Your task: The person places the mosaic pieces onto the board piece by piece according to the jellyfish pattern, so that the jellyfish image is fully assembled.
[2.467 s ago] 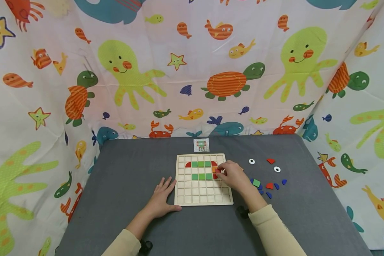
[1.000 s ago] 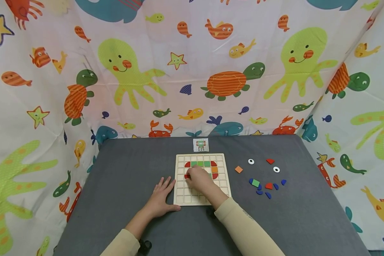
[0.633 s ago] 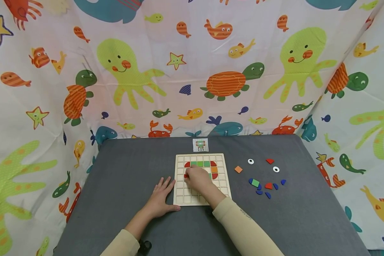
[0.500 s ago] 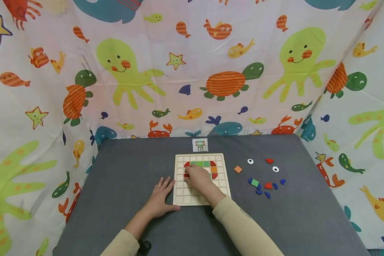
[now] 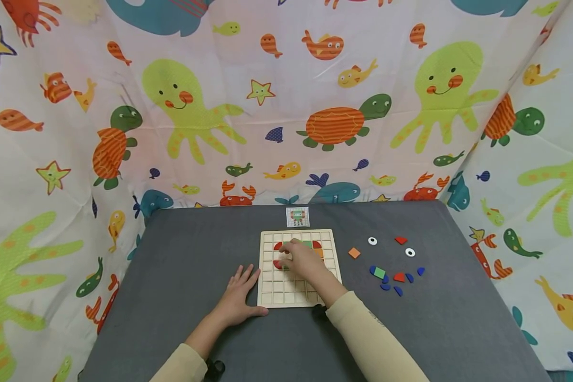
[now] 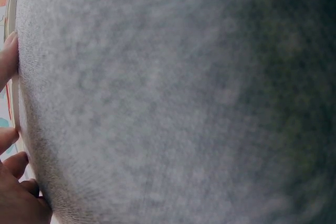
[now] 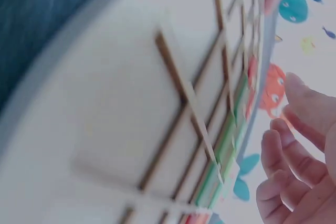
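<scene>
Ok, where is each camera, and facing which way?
Head: on the head, looking forward and down at the gridded wooden board; left hand, right hand and sleeves show.
Left wrist: worn there, facing grey cloth; left fingers show.
Right wrist: worn there, facing across the board; right hand shows.
Head and right wrist share board and sea-animal curtain.

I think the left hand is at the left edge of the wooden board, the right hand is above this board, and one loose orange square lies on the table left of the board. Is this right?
Not the last part: the orange square lies on the table, right of the board, as the head view shows. The rest stands.
</scene>
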`<act>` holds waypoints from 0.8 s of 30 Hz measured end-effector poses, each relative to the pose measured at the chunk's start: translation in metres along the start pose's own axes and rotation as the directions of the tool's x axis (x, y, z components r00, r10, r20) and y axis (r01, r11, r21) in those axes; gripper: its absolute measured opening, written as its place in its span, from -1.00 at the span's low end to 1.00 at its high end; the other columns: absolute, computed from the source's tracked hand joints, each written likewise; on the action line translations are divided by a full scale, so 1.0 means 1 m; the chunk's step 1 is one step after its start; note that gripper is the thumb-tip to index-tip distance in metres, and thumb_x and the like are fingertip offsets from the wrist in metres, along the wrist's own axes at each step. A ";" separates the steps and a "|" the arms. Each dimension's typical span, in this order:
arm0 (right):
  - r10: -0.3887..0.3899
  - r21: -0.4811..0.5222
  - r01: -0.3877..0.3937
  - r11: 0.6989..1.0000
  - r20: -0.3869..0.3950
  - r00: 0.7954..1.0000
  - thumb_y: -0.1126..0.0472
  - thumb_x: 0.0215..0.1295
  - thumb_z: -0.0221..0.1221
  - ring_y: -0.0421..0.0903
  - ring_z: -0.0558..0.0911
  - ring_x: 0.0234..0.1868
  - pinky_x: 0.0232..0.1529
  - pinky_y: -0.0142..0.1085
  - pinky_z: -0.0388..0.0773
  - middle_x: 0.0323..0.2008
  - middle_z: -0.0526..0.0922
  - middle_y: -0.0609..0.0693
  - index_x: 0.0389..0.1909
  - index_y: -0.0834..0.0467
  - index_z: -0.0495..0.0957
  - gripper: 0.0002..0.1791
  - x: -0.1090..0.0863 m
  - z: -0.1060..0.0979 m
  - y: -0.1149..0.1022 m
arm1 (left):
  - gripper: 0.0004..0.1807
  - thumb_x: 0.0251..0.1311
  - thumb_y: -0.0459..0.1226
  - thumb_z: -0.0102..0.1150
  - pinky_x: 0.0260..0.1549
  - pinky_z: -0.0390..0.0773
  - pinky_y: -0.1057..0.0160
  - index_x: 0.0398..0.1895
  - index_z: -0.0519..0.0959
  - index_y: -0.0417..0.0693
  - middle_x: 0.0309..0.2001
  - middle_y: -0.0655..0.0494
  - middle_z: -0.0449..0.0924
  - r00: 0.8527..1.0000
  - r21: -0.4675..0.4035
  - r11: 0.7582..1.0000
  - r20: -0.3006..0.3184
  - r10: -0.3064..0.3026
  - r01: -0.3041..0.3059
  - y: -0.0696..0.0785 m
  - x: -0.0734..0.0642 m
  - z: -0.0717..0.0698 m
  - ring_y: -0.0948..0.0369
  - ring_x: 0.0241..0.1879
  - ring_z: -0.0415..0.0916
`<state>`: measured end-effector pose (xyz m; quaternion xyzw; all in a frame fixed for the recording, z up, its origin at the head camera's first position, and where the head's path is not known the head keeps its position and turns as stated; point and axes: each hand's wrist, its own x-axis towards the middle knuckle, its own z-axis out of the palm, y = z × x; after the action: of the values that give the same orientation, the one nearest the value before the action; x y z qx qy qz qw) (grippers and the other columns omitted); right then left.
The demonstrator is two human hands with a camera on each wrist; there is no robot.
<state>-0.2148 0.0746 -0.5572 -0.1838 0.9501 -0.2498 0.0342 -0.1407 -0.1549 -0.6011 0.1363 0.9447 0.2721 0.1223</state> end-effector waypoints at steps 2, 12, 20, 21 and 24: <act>-0.001 0.024 0.001 1.000 -0.023 1.000 0.05 0.32 0.35 -0.06 0.68 -0.17 -0.23 -0.15 0.64 -0.06 0.66 0.00 0.06 0.08 0.68 -0.65 -0.003 -0.007 0.005 | 0.23 -0.11 0.18 0.55 0.50 -0.09 -0.30 0.61 0.13 0.03 0.62 -0.05 -0.03 1.000 0.000 1.000 0.003 -0.008 0.008 0.000 0.000 0.000 -0.16 0.62 -0.28; 0.124 0.057 -0.117 0.991 -0.125 0.984 0.03 0.28 0.38 -0.10 0.64 -0.25 -0.37 -0.19 0.58 -0.04 0.69 0.03 0.09 0.06 0.68 -0.61 -0.017 -0.040 0.044 | 0.23 -0.11 0.17 0.56 0.51 -0.11 -0.27 0.61 0.11 0.06 0.63 -0.02 -0.04 1.000 -0.002 1.000 -0.005 -0.004 0.004 -0.003 0.001 0.002 -0.14 0.62 -0.30; 0.230 0.062 -0.222 0.973 -0.201 0.952 0.05 0.27 0.39 -0.02 0.64 -0.22 -0.28 -0.10 0.63 -0.06 0.67 0.08 0.09 0.12 0.66 -0.58 -0.036 -0.057 0.084 | 0.23 -0.09 0.16 0.56 0.50 -0.10 -0.30 0.61 0.11 0.03 0.63 -0.05 -0.05 1.000 -0.010 1.000 0.001 -0.002 0.002 -0.003 0.000 0.000 -0.17 0.62 -0.29; 0.244 0.064 -0.235 0.970 -0.208 0.947 0.06 0.26 0.40 0.00 0.65 -0.21 -0.25 -0.07 0.64 -0.06 0.66 0.10 0.09 0.14 0.66 -0.58 -0.039 -0.058 0.089 | 0.22 -0.09 0.16 0.56 0.50 -0.10 -0.30 0.61 0.11 0.03 0.63 -0.05 -0.04 1.000 -0.010 1.000 0.001 -0.003 0.003 -0.003 0.000 0.000 -0.17 0.62 -0.29; 0.308 0.080 -0.297 0.951 -0.216 0.927 0.08 0.24 0.41 0.06 0.65 -0.17 -0.17 0.00 0.66 -0.01 0.63 0.16 0.10 0.19 0.64 -0.55 -0.047 -0.062 0.105 | 0.22 -0.09 0.16 0.55 0.51 -0.10 -0.28 0.62 0.10 0.05 0.63 -0.03 -0.06 1.000 -0.006 1.000 0.007 -0.006 0.006 -0.003 0.000 0.000 -0.15 0.62 -0.30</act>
<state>-0.2154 0.2048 -0.5558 -0.0048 0.9586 -0.2828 -0.0319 -0.1414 -0.1571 -0.6033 0.1340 0.9439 0.2739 0.1269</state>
